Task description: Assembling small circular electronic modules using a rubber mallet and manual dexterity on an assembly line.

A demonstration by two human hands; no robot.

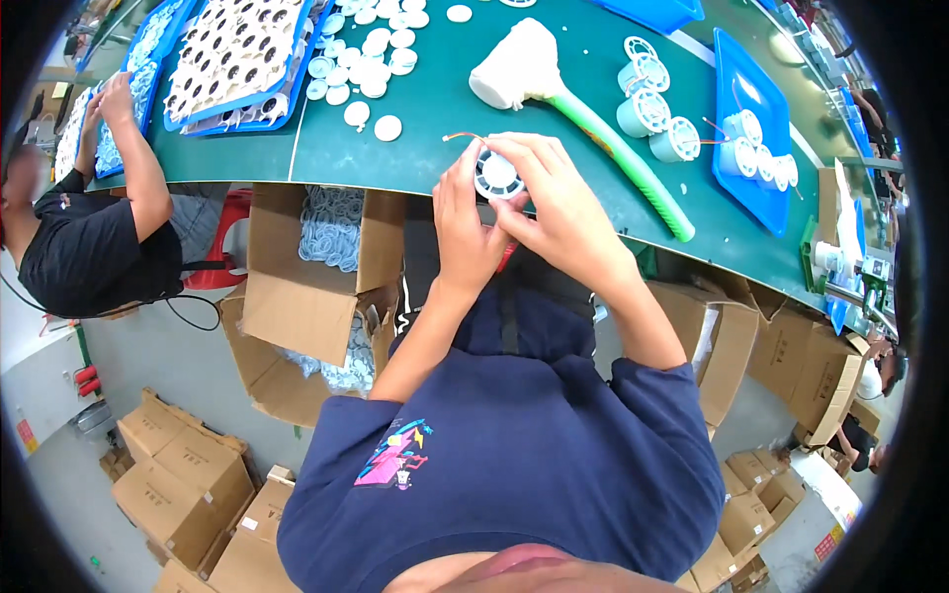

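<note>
Near the table's front edge, my left hand (464, 212) and my right hand (559, 198) both grip a small round housing (497, 176) with a white centre and a dark slotted ring. A thin orange-brown wire sticks out from it on the left, above my left hand. The lower part of the housing is hidden by my fingers. Ahead lies a mallet (618, 148) with a white wrapped head and a green ribbed handle. To its right stand several pale blue cylindrical housings (643, 114) with slotted ring tops.
Several white discs (376, 69) lie loose at the far left, beside stacked blue trays (287, 117) of white parts. A blue tray (725, 99) at right holds more wired housings. Cardboard boxes (297, 311) with pale blue rings stand below the table. A co-worker (109, 227) works at far left.
</note>
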